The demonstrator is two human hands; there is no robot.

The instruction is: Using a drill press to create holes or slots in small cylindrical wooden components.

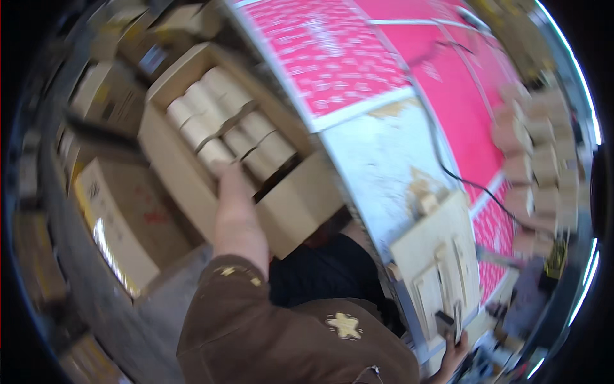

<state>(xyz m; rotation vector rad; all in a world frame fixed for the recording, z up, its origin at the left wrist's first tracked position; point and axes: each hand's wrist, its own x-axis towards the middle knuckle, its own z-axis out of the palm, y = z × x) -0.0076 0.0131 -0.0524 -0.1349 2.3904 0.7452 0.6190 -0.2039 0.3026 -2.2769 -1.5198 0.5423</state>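
Inside open cardboard carton (pixel 300 208), by left edge of counter (pixel 377 144): pale rounded bundles (pixel 220 93), dark bands (pixel 240 118).
Left hand (pixel 224 168) at bundles' near end, grip blurred, cannot tell; right hand (pixel 455 352) by dark block (pixel 444 322), counter's near end, grip likewise unclear. Pink sheet (pixel 339 61): white print, illegible.

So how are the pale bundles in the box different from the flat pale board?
The bundles sit inside a cardboard box; the board is outside, near the right hand. The bundles look rounded, the board flat with long strips on it. Dark bands cross the bundles; none show on the board. Both are pale cream.
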